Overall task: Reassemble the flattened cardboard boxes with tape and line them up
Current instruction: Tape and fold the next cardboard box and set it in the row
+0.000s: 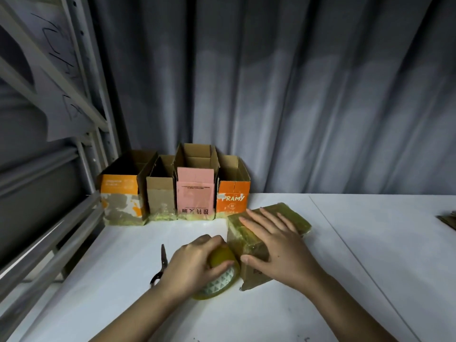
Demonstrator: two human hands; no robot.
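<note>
A brown cardboard box lies on the white table, its top covered in yellowish tape. My right hand presses flat on that taped top, thumb against the box's near side. My left hand grips a yellow tape roll right beside the box's left side. Several assembled open-topped boxes stand in a row at the back: an orange and grey one, a plain brown one, a pink one and an orange "PRAMY" one.
Scissors lie on the table just left of my left hand. A metal rack stands at the left edge. Flat cardboard shows at the far right. A grey curtain hangs behind the table.
</note>
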